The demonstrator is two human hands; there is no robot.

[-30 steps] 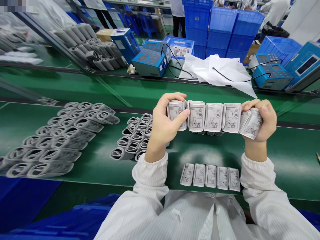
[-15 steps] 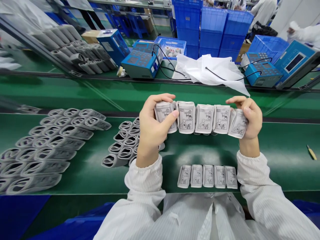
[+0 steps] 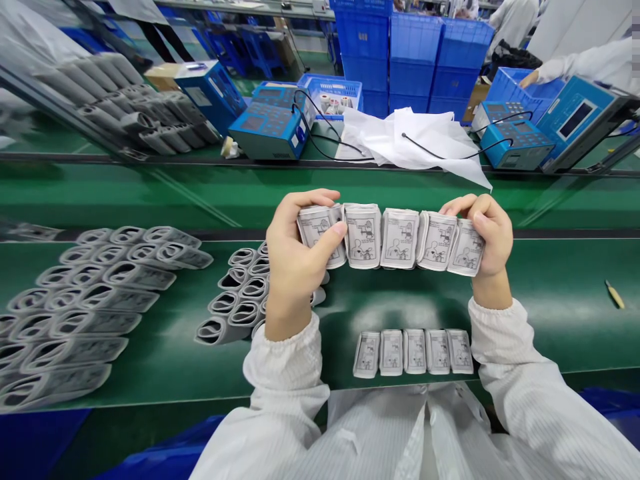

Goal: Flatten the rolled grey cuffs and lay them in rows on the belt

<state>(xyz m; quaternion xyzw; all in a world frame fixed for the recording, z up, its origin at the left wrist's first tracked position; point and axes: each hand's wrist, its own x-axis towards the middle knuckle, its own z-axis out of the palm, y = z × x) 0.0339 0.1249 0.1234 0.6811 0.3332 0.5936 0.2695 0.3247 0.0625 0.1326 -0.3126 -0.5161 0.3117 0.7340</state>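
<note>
Between my two hands a row of several folded grey blood pressure cuffs (image 3: 399,238) is held up above the green bench, printed faces toward me. My left hand (image 3: 303,250) is closed on the left end, thumb across the front of the outermost cuff. At the other end my right hand (image 3: 487,233) grips the last cuff, its fingers on the top and side. The cuffs stand side by side, and the rightmost one leans a little. Below them, near the bench's front edge, lies a second row of folded cuffs (image 3: 414,352) with the same printed figures.
Rolled cuffs (image 3: 245,287) stand beside my left forearm, with a larger group (image 3: 100,293) farther left. A yellow-handled tool (image 3: 615,293) lies at right. Behind the ledge are blue test devices (image 3: 270,127), white sheets (image 3: 410,137) and stacked blue crates (image 3: 415,60). A co-worker's hand (image 3: 529,79) touches a crate.
My right hand's fingers have shifted left over the top of the row, and the right-end cuffs sit closer together. At back right, a co-worker's hand has come to a blue crate. The view has shifted slightly.
</note>
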